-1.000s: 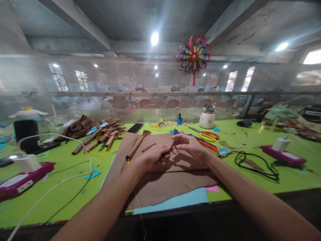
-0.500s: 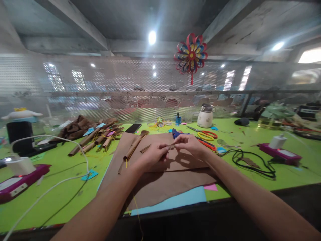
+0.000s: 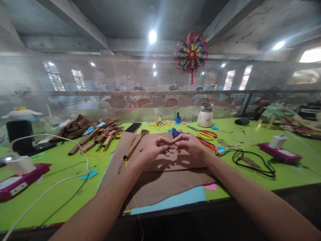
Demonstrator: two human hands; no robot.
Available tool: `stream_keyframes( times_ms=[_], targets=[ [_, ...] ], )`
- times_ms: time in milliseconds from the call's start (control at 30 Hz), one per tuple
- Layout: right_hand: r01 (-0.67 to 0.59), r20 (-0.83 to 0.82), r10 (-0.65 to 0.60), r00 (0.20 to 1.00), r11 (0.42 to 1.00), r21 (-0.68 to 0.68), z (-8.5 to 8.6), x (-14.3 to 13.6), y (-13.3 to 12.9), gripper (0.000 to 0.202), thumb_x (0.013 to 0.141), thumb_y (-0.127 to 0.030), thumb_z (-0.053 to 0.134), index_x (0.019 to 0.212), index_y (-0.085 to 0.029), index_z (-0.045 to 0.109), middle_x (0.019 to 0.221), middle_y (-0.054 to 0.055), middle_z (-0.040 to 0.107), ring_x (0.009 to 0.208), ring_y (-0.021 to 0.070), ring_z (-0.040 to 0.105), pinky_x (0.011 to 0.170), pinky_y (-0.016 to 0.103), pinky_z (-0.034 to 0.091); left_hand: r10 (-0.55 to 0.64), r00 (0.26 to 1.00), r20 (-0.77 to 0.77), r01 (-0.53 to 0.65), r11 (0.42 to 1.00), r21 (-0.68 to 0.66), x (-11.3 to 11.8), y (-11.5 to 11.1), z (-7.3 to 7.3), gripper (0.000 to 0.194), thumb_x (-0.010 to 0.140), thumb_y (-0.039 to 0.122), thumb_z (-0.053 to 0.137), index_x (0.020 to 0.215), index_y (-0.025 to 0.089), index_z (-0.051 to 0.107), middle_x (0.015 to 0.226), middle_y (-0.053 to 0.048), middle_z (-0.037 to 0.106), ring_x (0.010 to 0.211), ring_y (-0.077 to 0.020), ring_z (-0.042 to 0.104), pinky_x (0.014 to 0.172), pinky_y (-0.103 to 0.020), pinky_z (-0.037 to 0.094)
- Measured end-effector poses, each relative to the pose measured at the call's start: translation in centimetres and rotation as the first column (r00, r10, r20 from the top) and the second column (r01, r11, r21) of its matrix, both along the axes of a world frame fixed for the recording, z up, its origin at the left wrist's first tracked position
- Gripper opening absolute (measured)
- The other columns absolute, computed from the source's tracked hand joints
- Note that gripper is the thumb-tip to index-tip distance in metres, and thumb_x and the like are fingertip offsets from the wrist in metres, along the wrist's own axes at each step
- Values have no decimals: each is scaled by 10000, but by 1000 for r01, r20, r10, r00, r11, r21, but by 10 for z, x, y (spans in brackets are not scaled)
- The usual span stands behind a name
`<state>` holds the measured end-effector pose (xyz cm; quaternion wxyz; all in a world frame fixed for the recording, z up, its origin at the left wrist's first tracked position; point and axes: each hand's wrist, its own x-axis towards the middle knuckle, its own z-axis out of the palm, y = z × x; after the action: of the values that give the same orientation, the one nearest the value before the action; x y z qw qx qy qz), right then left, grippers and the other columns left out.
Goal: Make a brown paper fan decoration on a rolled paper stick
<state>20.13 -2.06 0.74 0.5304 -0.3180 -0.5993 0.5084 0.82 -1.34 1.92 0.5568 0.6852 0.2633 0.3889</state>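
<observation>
Over a brown sheet (image 3: pixel 170 187), my left hand (image 3: pixel 154 149) and my right hand (image 3: pixel 188 144) meet at the fingertips. Both pinch thumb against fingers on what looks like a thin brown strip (image 3: pixel 172 144), mostly hidden by the fingers. A rolled brown tube (image 3: pixel 132 147) with a yellow thread at its lower end lies on the sheet, left of my left hand. Just behind my right hand is a dark blue object (image 3: pixel 176 133), partly covered. Red-handled scissors (image 3: pixel 209 146) lie beside my right wrist, and yellow-and-red-handled scissors (image 3: pixel 207 134) are further back.
Several brown tubes (image 3: pixel 100 137) with yellow threads and crumpled brown material (image 3: pixel 77 126) lie at the back left. A white bottle (image 3: pixel 205 117) stands behind the scissors. Purple power strips (image 3: pixel 22 182) flank the green table, with a white cable (image 3: pixel 87 160) and black cable (image 3: pixel 253 164).
My fingertips have drawn closer together, and less of the thin strip shows between them. My left hand has shifted slightly and its lower fingers have uncurled. The table items stay put.
</observation>
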Motion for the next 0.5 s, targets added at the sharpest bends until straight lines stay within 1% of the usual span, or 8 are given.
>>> stream_keyframes(
  times_ms=[167,267,400,500],
  targets=[
    [4,-51,-5,999,1000,-16,-3,1,2,128,632,-227,732,721,-140,706,585,30,646,527,133,567,529,285,446,58,997,45,-59,998,23,1,0,-1,241,738,270,735,791,142,538,797,-101,705,729,-193,668,648,-320,508],
    [12,-10,-11,1000,1000,13,-4,1,3,148,630,-242,746,734,-143,710,616,25,654,550,127,567,552,280,451,69,997,45,-71,997,44,1,1,-2,233,731,247,734,769,142,529,755,-86,701,684,-177,665,630,-307,514],
    [41,74,-49,996,994,100,-5,0,5,185,617,-251,775,756,-142,719,659,23,668,591,126,566,601,283,450,49,998,43,-51,997,50,0,4,-3,222,716,234,738,749,131,544,710,-74,694,641,-164,661,612,-296,522],
    [40,62,-48,997,993,115,-5,0,5,161,624,-240,776,742,-143,725,645,25,667,592,129,565,594,283,439,32,998,57,-35,998,46,0,3,-2,221,715,235,741,748,126,551,715,-75,700,632,-166,665,614,-300,532]
  ],
)
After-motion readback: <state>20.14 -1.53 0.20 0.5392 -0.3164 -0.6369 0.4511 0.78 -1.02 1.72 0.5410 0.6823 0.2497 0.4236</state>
